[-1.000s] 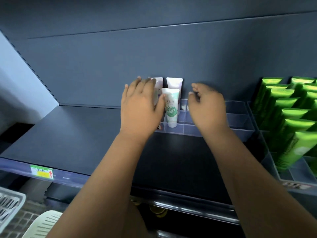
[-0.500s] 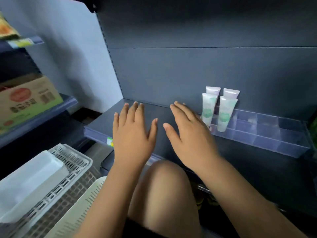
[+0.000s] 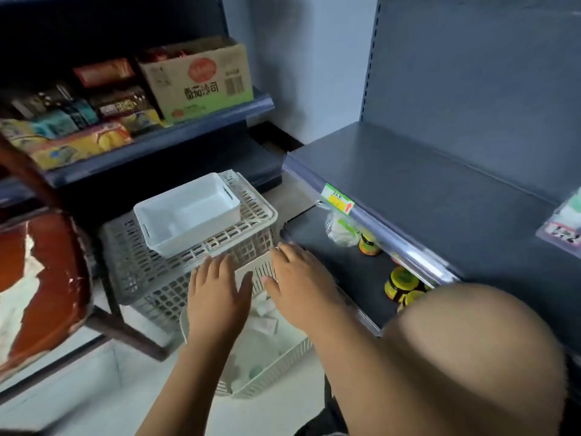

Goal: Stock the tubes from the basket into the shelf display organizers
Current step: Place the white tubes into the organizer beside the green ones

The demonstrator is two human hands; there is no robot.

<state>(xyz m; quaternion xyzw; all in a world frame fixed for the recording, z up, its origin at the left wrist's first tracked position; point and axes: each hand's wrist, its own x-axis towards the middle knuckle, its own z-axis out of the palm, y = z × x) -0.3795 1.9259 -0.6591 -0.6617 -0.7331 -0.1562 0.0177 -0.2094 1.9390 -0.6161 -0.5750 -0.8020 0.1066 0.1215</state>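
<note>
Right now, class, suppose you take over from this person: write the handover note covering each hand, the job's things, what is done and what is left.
Left hand: open, empty, fingers spread above the basket.
Right hand: open, empty, beside the left, also over the basket.
Tubes: several lie loose in the basket on the floor, partly hidden by the hands.
Organizer: only its corner shows at the right edge of the dark shelf; its contents cannot be judged from here.
Done: neither hand carries a tube.
Left: pick tubes from the basket and stand them in the organizer slots.
</note>
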